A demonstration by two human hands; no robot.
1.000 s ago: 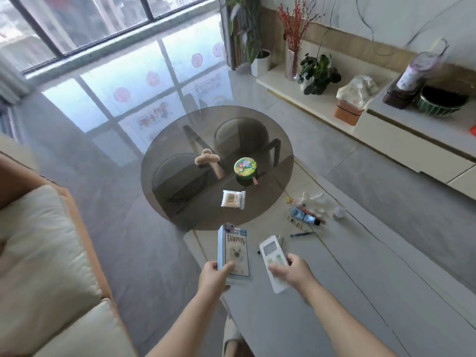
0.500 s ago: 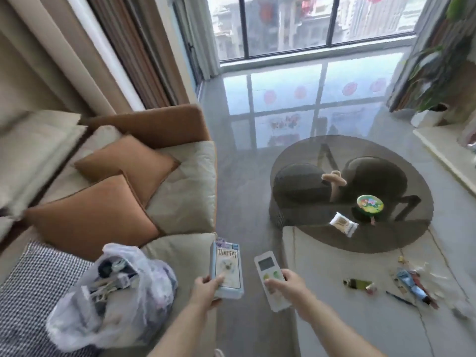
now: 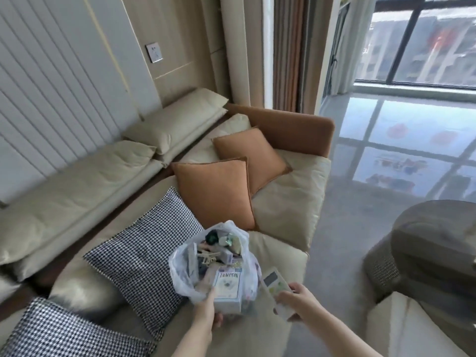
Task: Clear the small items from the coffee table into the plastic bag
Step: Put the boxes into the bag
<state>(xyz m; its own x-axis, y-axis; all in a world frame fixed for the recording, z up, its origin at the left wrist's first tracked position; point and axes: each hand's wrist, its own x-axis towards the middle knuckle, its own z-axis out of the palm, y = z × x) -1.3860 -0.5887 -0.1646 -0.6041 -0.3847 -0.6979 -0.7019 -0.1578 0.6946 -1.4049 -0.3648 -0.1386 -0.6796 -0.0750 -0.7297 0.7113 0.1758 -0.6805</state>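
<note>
Comparing the head view with half a second ago: swung further left, away from the coffee table and onto the sofa (image 3: 286,202), with the plastic bag (image 3: 180,269) now central and close rather than off at lower left. Left hand (image 3: 206,309) clamped on the white tampon box (image 3: 228,287), thumb along its near edge, and carried from mid-air over the floor right up to the bag's open mouth, the box now upright against or just inside the rim; cannot tell which. Right hand (image 3: 296,298) curled round the white remote control (image 3: 277,284), held just beside the bag on its right, not yet over the opening. Judged from this: box at the point of release, remote next in line, with more small things probably left on the table, now out of sight apart from a dark edge at far right. As for the bag itself: thin, translucent, whitish, crumpled, sitting on the cream seat cushion between a houndstooth cushion (image 3: 144,251) and the sofa's front edge, mouth gaping upward, already well filled with a jumble including a dark green round thing and a pale hair claw.
</note>
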